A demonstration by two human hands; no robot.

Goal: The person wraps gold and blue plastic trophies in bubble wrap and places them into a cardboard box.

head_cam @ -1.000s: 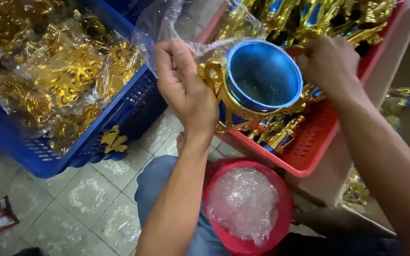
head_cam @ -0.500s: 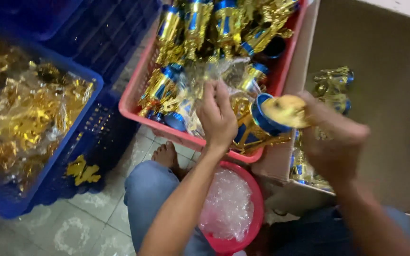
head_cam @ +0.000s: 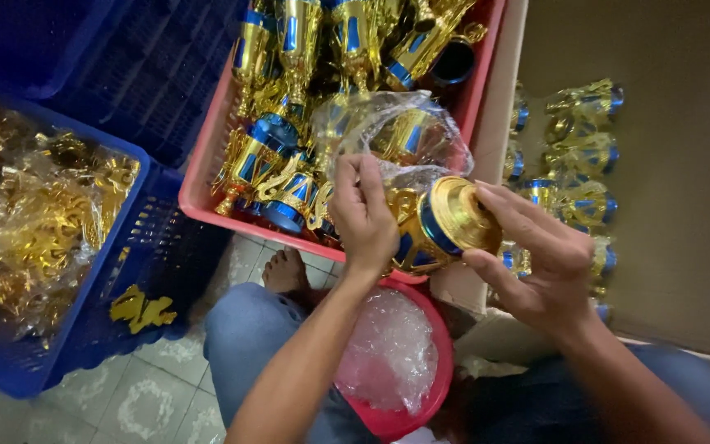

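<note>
My right hand (head_cam: 536,255) grips a gold and blue trophy cup (head_cam: 445,224) by its round gold base, the cup lying sideways. My left hand (head_cam: 363,214) pinches the edge of a clear plastic bag (head_cam: 396,131) that bulges over the cup's top end. Both hands hover over the near edge of a red crate (head_cam: 203,177) packed with several more gold and blue trophy cups (head_cam: 289,107).
A blue crate (head_cam: 117,279) of bagged gold parts stands at left, one loose gold piece (head_cam: 141,308) on its rim. A cardboard box (head_cam: 667,205) at right holds several bagged trophies. A red bowl (head_cam: 441,386) of clear bags sits between my knees on the tiled floor.
The view has swung a little left and the hands sit lower. The cup has turned, its gold base now facing me, and the plastic bag is drawn further over it.
</note>
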